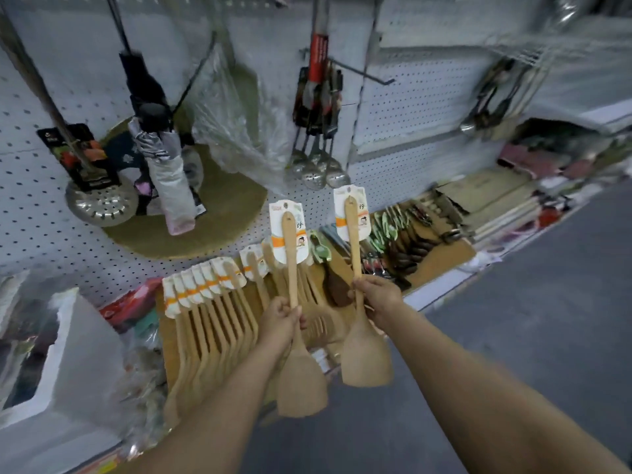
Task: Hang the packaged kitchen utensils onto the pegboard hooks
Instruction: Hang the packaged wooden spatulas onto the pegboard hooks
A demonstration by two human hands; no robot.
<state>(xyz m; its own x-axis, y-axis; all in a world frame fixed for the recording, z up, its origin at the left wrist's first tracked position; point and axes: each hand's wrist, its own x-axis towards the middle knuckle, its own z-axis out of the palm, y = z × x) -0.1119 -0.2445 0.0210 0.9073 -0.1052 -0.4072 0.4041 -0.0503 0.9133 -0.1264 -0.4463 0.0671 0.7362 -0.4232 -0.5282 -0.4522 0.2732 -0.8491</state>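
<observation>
My left hand [279, 319] grips the handle of a wooden spatula [297, 378] with a white card label at its top, blade pointing down. A second wooden spatula [365, 357] with the same kind of card is held by my right hand [378, 297], a little higher and to the right. Both card ends point up toward the white pegboard [410, 107]. A bare metal hook [369, 75] sticks out of the pegboard above them. Several more carded wooden spatulas [212, 316] lie in a row on the shelf at lower left.
Steel ladles and skimmers [316, 165] hang from a hook at centre. Umbrellas [160, 172], a round woven mat [219, 220] and a perforated skimmer [102, 203] hang at left. More utensils [400, 241] and folded goods fill the shelf to the right. A white box [78, 357] stands at lower left; grey floor at right.
</observation>
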